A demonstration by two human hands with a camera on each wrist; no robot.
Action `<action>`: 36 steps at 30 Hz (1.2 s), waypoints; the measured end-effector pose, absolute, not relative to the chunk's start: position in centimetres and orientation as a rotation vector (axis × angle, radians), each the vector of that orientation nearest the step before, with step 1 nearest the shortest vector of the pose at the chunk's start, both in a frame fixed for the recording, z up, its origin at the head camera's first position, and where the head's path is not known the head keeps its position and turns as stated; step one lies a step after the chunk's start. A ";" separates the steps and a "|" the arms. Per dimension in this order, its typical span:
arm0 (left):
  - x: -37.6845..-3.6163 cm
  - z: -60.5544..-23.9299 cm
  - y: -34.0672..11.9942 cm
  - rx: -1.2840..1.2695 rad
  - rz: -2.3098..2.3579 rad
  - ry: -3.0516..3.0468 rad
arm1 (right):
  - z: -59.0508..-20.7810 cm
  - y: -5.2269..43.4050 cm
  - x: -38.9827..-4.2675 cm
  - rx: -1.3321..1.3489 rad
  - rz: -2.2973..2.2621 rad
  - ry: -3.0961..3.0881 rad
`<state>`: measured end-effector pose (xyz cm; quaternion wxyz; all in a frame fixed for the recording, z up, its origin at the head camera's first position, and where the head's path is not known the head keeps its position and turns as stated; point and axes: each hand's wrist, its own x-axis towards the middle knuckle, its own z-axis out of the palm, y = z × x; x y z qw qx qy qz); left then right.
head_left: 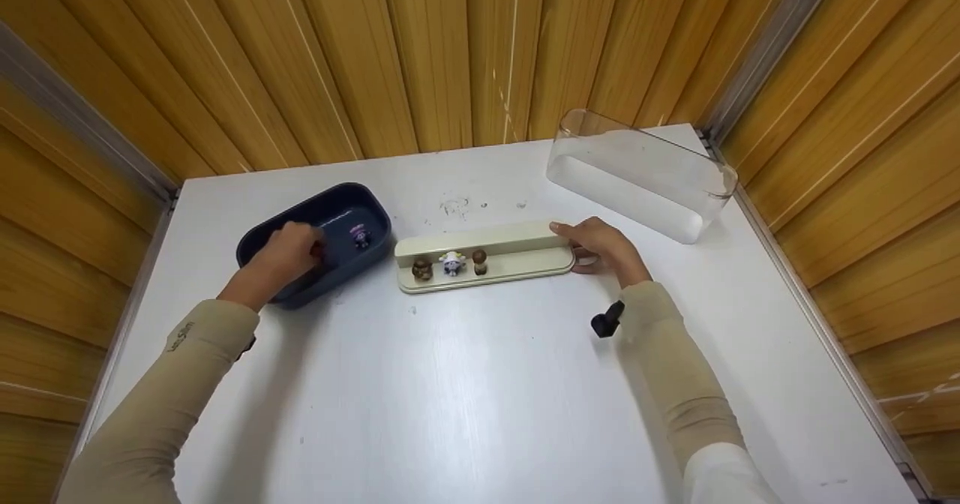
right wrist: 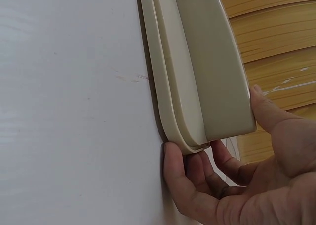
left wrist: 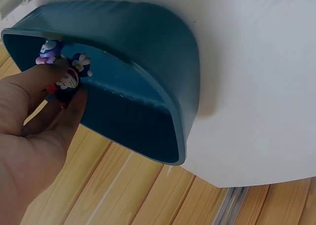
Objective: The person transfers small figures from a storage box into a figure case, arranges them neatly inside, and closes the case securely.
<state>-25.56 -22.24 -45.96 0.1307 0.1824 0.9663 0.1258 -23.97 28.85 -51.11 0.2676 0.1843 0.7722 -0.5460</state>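
While your left hand [head_left: 283, 255] pinches a small figurine [left wrist: 66, 82] inside the dark blue bin [head_left: 373, 245], your right hand [head_left: 604, 247] grips the cream display stand [head_left: 517, 253].
Three figurines [head_left: 451, 263] stand on it, beside the bin.

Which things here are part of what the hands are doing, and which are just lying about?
In use:
- left hand pinching a small figurine inside the blue bin
- right hand holding the end of the cream stand
- three figurines standing on that stand
- purple figurine in the bin

Lying about:
- clear cover on the white table
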 end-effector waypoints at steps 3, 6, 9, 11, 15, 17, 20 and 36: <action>-25.4 -45.9 -21.9 0.576 0.365 2.822 | -51.2 28.9 -23.9 0.515 -1.477 2.082; -25.3 -45.6 -21.4 0.602 0.387 2.842 | -51.2 28.9 -23.9 0.509 -1.472 2.086; -25.1 -45.4 -20.9 0.611 0.434 2.864 | -51.3 28.8 -23.9 0.504 -1.462 2.085; -25.0 -45.2 -20.5 0.631 0.464 2.881 | -51.3 28.8 -24.0 0.505 -1.455 2.085; -25.0 -44.8 -19.7 0.672 0.514 2.906 | -51.2 28.8 -24.0 0.510 -1.455 2.083; -25.0 -44.7 -19.4 0.676 0.533 2.912 | -51.1 28.8 -24.0 0.511 -1.458 2.083; -25.0 -44.6 -19.1 0.672 0.553 2.913 | -51.0 28.7 -24.0 0.519 -1.466 2.076; -24.9 -43.7 -18.5 0.655 0.593 2.900 | -51.1 28.8 -23.9 0.549 -1.508 2.055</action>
